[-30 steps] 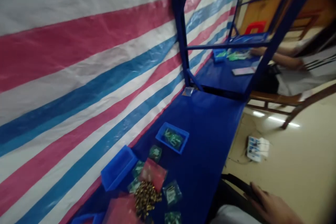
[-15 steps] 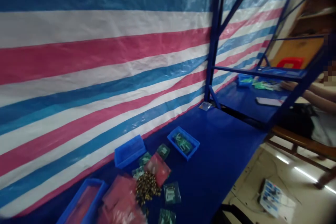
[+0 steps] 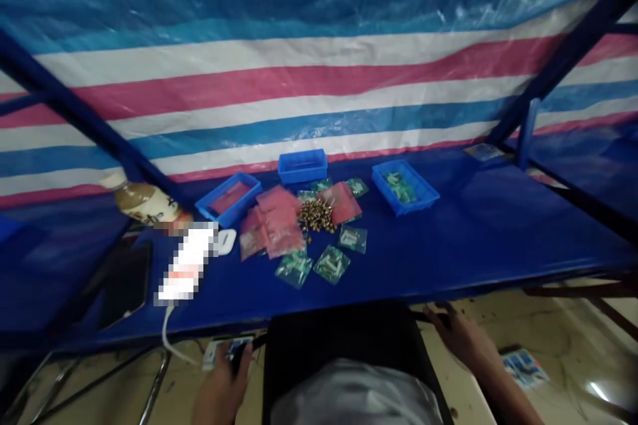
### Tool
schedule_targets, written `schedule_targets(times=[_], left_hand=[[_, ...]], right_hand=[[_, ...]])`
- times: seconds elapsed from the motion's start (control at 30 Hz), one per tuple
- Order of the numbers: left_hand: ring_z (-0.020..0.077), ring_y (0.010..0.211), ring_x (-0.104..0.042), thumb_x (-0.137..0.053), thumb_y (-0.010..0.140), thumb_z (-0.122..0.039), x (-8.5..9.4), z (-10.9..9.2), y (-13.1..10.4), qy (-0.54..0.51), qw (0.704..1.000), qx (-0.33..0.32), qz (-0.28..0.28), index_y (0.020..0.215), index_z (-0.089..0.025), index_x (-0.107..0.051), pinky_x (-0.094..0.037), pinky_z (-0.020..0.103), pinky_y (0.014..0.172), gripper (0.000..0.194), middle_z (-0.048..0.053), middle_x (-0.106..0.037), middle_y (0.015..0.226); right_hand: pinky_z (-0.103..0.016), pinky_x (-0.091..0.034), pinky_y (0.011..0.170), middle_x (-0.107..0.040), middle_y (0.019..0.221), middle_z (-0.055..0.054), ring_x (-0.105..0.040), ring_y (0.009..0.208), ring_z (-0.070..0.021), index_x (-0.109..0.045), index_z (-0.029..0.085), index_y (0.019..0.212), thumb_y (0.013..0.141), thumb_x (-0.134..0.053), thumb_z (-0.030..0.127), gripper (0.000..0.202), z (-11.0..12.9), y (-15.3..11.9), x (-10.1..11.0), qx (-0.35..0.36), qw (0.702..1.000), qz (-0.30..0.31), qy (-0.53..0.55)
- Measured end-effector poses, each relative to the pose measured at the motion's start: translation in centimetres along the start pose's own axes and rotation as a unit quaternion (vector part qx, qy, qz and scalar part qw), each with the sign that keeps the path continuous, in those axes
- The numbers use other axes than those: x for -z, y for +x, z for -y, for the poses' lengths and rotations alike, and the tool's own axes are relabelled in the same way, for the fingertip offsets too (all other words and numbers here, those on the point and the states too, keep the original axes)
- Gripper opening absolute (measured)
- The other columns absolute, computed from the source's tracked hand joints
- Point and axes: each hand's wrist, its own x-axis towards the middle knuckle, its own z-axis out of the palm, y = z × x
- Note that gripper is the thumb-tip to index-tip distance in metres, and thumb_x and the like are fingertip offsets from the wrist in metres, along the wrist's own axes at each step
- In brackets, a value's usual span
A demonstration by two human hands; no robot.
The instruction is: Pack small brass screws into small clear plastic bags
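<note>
Below the table's front edge, my left hand [image 3: 222, 385] is wrapped round a black strap-like piece beside the black cloth on my lap [image 3: 343, 335]. On the other side, my right hand [image 3: 461, 335] grips a similar black piece. Neither hand touches the blue table [image 3: 428, 252]. A pile of brass-coloured parts [image 3: 318, 214] lies mid-table between pink bags [image 3: 280, 219] and another pink bag [image 3: 341, 202]. Small clear bags with green contents [image 3: 332, 264] lie around the pile.
Blue trays stand behind: one with pink bags [image 3: 201, 204], one bare [image 3: 302, 176], one with green bags [image 3: 431, 200]. At the left are a bottle [image 3: 144, 202], a pixelated bright item [image 3: 189, 262] with a white cable, and a dark tablet-like item [image 3: 127, 282]. Blue frame posts flank the table.
The view has swung left and down from the right side of the table. Both my hands, my lap, the bottle and the cable now show; the other person at the right is out of view.
</note>
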Motion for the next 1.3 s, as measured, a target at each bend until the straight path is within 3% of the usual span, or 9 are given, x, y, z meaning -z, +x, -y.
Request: schedule_targets(times=[0.23, 0.57, 0.7, 0.8, 0.9, 0.97, 1.07, 1.17, 1.3], left_hand=[[0.0385, 0.097, -0.064, -0.029, 0.091, -0.049, -0.2, -5.5, 0.0, 0.115, 0.990, -0.083, 0.007, 0.118, -0.010, -0.058, -0.047, 0.049, 0.080, 0.056, 0.022, -0.068, 0.103], [0.0305, 0.107, -0.063, -0.036, 0.090, -0.042, -1.6, -2.0, -2.0, 0.096, 0.985, -0.139, -0.026, 0.117, -0.012, -0.064, -0.046, 0.041, 0.091, 0.049, 0.018, -0.069, 0.110], [0.0323, 0.109, -0.062, -0.032, 0.092, -0.043, -3.3, -2.5, 0.5, 0.081, 0.983, -0.160, -0.024, 0.125, -0.011, -0.059, -0.046, 0.045, 0.092, 0.054, 0.018, -0.068, 0.112], [0.0345, 0.117, -0.055, -0.036, 0.091, -0.043, -3.4, -3.3, -0.8, 0.055, 0.970, -0.222, -0.084, 0.128, -0.014, -0.057, -0.041, 0.049, 0.097, 0.051, 0.016, -0.063, 0.123], [0.0245, 0.109, -0.059, -0.034, 0.094, -0.038, -1.6, -4.7, -3.7, -0.056, 0.913, -0.382, -0.129, 0.115, -0.025, -0.065, -0.043, 0.038, 0.096, 0.040, 0.007, -0.068, 0.116], [0.0178, 0.101, -0.061, -0.031, 0.096, -0.034, 0.3, -6.0, -4.9, -0.135, 0.862, -0.463, -0.154, 0.109, -0.030, -0.067, -0.043, 0.030, 0.096, 0.038, 0.001, -0.070, 0.109], [0.0183, 0.100, -0.060, -0.033, 0.096, -0.033, 4.5, -8.0, -4.1, -0.158, 0.825, -0.484, -0.245, 0.106, -0.027, -0.068, -0.039, 0.031, 0.100, 0.036, 0.003, -0.070, 0.106], [0.0203, 0.105, -0.057, -0.032, 0.096, -0.035, 9.7, -9.9, -0.2, -0.156, 0.853, -0.377, -0.324, 0.109, -0.022, -0.065, -0.040, 0.031, 0.096, 0.037, 0.008, -0.067, 0.108], [0.0303, 0.106, -0.056, -0.058, 0.082, -0.045, 13.7, -12.3, 5.4, -0.114, 0.905, -0.276, -0.303, 0.103, -0.013, -0.064, -0.040, 0.037, 0.091, 0.039, 0.017, -0.065, 0.106]], right_hand=[[-0.041, -0.051, 0.076, -0.069, 0.101, -0.022, -0.067, 0.096, -0.0338, -0.064, 0.011, 0.107, 0.090, -0.039, 0.016, 0.031, 1.7, 0.3, 0.4, 0.080, 0.983, -0.010, -0.168], [-0.039, -0.053, 0.076, -0.073, 0.094, -0.015, -0.070, 0.093, -0.0296, -0.071, 0.022, 0.092, 0.078, -0.054, 0.009, 0.026, 1.8, -2.5, -0.2, 0.124, 0.980, -0.109, -0.115], [-0.036, -0.054, 0.072, -0.073, 0.092, -0.013, -0.070, 0.090, -0.0280, -0.072, 0.023, 0.094, 0.084, -0.049, 0.013, 0.026, 1.5, 0.2, -2.1, 0.136, 0.979, -0.132, -0.080], [-0.040, -0.053, 0.073, -0.068, 0.109, -0.015, -0.068, 0.094, -0.0307, -0.067, 0.022, 0.109, 0.087, -0.052, 0.023, 0.027, 1.8, -0.3, -1.9, 0.149, 0.966, -0.187, -0.099], [-0.043, -0.050, 0.084, -0.063, 0.115, -0.017, -0.063, 0.104, -0.0305, -0.065, 0.017, 0.111, 0.091, -0.046, 0.025, 0.029, 4.6, -3.7, 0.0, 0.275, 0.913, -0.282, -0.107], [-0.035, -0.049, 0.087, -0.065, 0.108, -0.011, -0.063, 0.099, -0.0226, -0.063, 0.022, 0.116, 0.095, -0.040, 0.028, 0.031, 7.7, -6.4, 2.1, 0.436, 0.865, -0.244, -0.045], [-0.031, -0.047, 0.089, -0.066, 0.103, -0.006, -0.060, 0.097, -0.0183, -0.061, 0.027, 0.119, 0.098, -0.037, 0.031, 0.032, 13.3, -8.4, 6.0, 0.605, 0.770, -0.200, -0.006], [-0.032, -0.045, 0.088, -0.067, 0.103, -0.008, -0.058, 0.097, -0.0203, -0.064, 0.024, 0.113, 0.097, -0.037, 0.035, 0.034, 19.1, -6.2, 10.1, 0.600, 0.752, -0.270, 0.037], [-0.033, -0.039, 0.091, -0.063, 0.105, -0.013, -0.052, 0.103, -0.0238, -0.065, 0.015, 0.108, 0.098, -0.034, 0.035, 0.038, 23.9, 0.4, 13.4, 0.443, 0.821, -0.357, 0.034]])
